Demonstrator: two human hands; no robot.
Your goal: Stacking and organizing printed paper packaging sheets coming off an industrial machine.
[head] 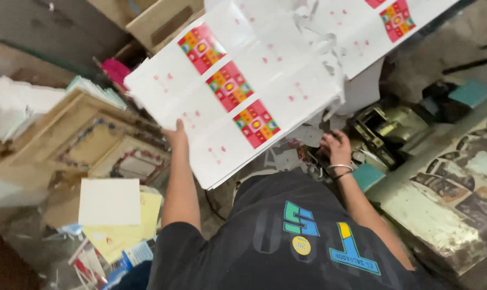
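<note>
My left hand (177, 135) grips the near edge of a stack of large white printed sheets (238, 91) and holds it up, tilted. The sheets carry a row of colourful square designs in red, yellow, green and blue. My right hand (334, 147), with bangles on the wrist, reaches down below the stack's right corner among paper scraps (302, 137). Whether it holds anything is not visible. Another white printed sheet (372, 27) lies at the top right.
Brown cardboard pieces with printed frames (103, 145) lie at the left. A white card on yellow paper (110, 201) sits below them. A dark metal machine part (388, 126) is at the right, beside a worn painted surface (447, 198). Cardboard boxes (157, 21) stand at the top.
</note>
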